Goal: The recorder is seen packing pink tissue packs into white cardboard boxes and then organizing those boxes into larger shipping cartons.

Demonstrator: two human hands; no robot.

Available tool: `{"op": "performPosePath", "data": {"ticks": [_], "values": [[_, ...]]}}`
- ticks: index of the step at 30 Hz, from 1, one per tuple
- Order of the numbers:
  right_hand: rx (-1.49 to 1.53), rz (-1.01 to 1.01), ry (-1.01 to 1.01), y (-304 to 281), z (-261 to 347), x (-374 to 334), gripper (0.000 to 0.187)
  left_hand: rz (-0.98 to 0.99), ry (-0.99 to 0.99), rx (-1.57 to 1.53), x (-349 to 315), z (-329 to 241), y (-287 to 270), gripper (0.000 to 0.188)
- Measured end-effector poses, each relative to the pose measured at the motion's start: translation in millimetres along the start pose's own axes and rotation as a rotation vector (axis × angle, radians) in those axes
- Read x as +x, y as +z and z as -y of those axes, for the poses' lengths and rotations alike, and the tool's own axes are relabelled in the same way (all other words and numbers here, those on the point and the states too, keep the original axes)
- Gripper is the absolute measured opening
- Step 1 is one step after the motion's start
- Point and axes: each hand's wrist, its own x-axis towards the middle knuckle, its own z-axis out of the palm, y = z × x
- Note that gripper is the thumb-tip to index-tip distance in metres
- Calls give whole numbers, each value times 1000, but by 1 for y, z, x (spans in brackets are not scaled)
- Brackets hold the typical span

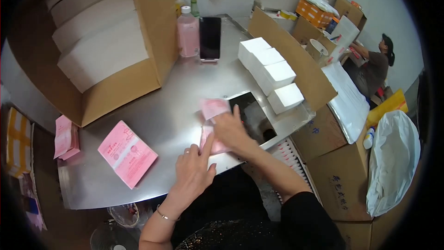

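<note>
A pink printed packet (213,144) lies on the steel table in front of me. My left hand (193,170) rests at its near left side, index finger stretched out onto it. Across its upper part reaches my right hand (231,132), smeared by motion, with one finger pointing up. A pink flap or sheet (214,108) shows just past the right fingers; their grip on it is hidden. Left of my hands lies a stack of pink printed packets (127,153). Beside the right hand is a dark rectangular opening or panel (253,116) in the tabletop.
An open carton (159,28) with white stacks stands at the left. White paper blocks (273,71) line the right side by a cardboard flap (296,60). A phone (210,39) and a pink bottle (187,32) stand behind. Another person (372,67) works at the far right.
</note>
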Motion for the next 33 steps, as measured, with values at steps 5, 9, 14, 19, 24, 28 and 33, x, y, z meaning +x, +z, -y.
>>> {"op": "performPosePath", "data": {"ticks": [5, 9, 14, 19, 24, 28, 33], "values": [[262, 383, 443, -16, -52, -19, 21, -41, 59, -127, -33, 24, -5, 28], [222, 62, 227, -51, -53, -46, 27, -238, 8, -28, -44, 50, -32, 31], [-443, -229, 370, -93, -99, -41, 13, -441, -378, 368, -74, 90, -68, 29], [-329, -225, 451, -77, -130, -55, 11, -126, -344, 412, -75, 101, -78, 28], [-172, -452, 400, -71, -135, -58, 23, -78, -30, -101, -22, 36, -33, 35], [-80, -440, 99, -55, -103, -55, 38, -10, 180, -227, -2, 17, 30, 35], [292, -168, -407, -54, 65, -74, 28, -133, 0, -3, -8, 31, 17, 62]]}}
